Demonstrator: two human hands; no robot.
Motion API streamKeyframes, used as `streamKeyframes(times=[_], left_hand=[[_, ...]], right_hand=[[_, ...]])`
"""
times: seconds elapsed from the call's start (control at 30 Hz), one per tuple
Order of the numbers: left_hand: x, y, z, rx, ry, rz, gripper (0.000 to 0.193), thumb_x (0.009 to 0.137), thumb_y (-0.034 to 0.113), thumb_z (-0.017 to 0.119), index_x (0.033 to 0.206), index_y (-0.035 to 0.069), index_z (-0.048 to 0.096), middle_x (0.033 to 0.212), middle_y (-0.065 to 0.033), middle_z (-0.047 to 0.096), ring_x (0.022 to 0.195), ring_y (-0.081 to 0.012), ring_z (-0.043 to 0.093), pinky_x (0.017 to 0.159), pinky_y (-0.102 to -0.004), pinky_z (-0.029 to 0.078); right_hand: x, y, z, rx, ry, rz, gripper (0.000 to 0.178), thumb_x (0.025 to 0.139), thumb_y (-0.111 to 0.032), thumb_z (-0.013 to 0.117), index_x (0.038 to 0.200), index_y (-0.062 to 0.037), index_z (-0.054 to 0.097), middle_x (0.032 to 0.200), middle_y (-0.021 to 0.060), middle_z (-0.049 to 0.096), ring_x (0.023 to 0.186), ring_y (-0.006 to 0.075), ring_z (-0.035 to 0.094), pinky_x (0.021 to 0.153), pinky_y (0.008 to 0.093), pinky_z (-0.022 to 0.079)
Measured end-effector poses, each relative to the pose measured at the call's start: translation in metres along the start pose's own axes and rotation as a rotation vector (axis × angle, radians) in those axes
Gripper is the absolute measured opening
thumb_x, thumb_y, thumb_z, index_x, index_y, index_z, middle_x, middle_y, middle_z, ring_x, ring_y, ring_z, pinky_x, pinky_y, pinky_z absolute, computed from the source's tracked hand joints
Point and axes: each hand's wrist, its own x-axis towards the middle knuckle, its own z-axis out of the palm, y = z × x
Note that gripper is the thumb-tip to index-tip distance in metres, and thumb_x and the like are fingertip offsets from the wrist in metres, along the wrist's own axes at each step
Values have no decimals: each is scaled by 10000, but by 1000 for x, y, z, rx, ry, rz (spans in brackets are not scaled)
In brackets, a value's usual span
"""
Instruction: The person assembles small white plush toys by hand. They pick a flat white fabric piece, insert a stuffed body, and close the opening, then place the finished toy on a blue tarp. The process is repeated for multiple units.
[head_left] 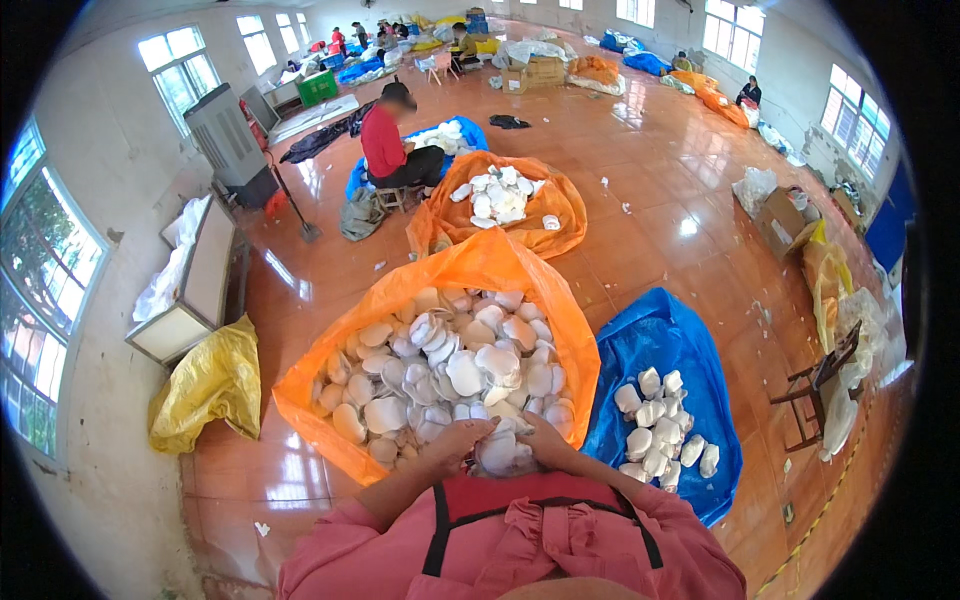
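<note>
Close to my body, at the near edge of a large orange sack (345, 300) spread wide, both my hands are closed around a white rounded pad-like piece (505, 455). My left hand (462, 440) grips its left side, and my right hand (546, 442) has hold of its right side. Some fingertips are hidden. Many similar pale pieces (465, 372) fill the sack, loose or in small stacks. To my right, a blue sack (655, 335) lies spread out, with a smaller heap of white padded pieces (655, 430) on it.
Ahead, a second orange sack (560, 200) holds more white pieces. Beside it a person in red (383, 145) sits on a low stool. A yellow sack (210, 390) lies by a white cabinet (180, 300) on the left. A dark chair (820, 385) stands to the right.
</note>
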Motion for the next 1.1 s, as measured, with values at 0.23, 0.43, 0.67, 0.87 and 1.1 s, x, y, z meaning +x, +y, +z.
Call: streamKeyframes(times=[0.23,0.43,0.67,0.87,1.1], left_hand=[[21,-8,-27,-287,-212,-436,352,844,344,706,1044,66,623,917,-11,634,764,-113,584,656,-261,473],[19,12,-23,122,-231,-358,338,790,287,730,977,28,619,844,-34,625,722,-143,585,611,-278,460],[13,7,-10,800,-60,126,360,768,322,666,917,9,567,805,-168,611,777,-306,613,667,-406,461],[3,13,-1,915,3,194,334,819,347,628,911,38,538,842,-196,605,820,-381,604,684,-449,462],[-5,21,3,926,-34,249,295,821,288,620,961,48,524,870,-199,619,821,-393,614,707,-465,478]], right_hand=[[9,-29,-3,306,-120,381,393,782,-169,640,1123,2,542,1064,208,606,1006,324,585,865,372,458],[17,-55,-7,87,-168,436,402,727,-147,626,1091,3,541,1023,214,608,954,306,600,827,361,467],[8,-50,-13,375,-206,403,434,751,-150,615,1158,-27,528,1121,146,580,1041,246,557,872,330,438],[4,-35,-35,301,-304,-46,411,886,-185,590,1254,-31,489,1160,57,554,1075,161,522,935,282,416],[21,-52,-52,808,-592,549,479,814,-154,679,1238,-22,498,1136,77,569,1021,139,533,902,271,441]])
